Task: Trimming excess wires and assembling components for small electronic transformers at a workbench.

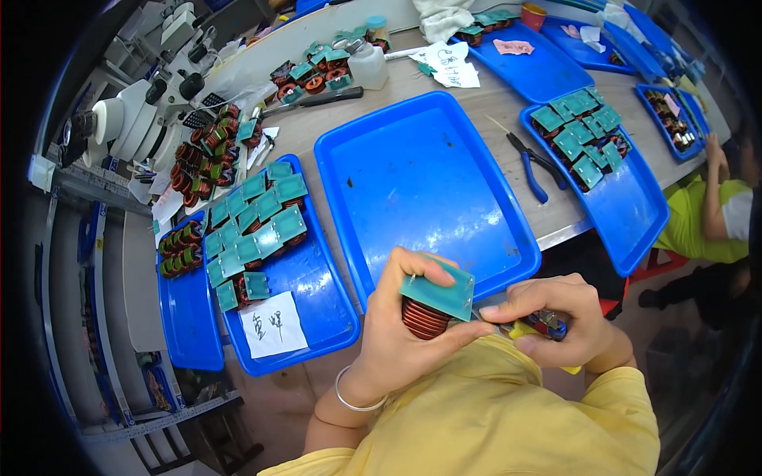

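Observation:
My left hand (pixel 377 333) is closed around a copper-wound coil (pixel 423 320) with a green circuit board (pixel 441 292) on top. Thumb and fingers grip it by the board and the windings, tilted above my lap. Close beside it, my right hand (pixel 575 317) is wrapped round a small hand tool (pixel 548 324) with yellow and dark-blue parts. The tool's thin metal tip points at the board's right corner; whether it touches cannot be made out. Just beyond both hands lies a large blue tray (pixel 429 198) with only small dark specks on it.
Left, a blue tray (pixel 325 333) carries coils with green boards and a handwritten paper (pixel 274 325). Blue-handled pliers (pixel 533 178) lie right of the middle tray, near another loaded tray (pixel 635 214). Microscopes (pixel 131 119) stand back left. A person in bright green (pixel 706 214) sits far right.

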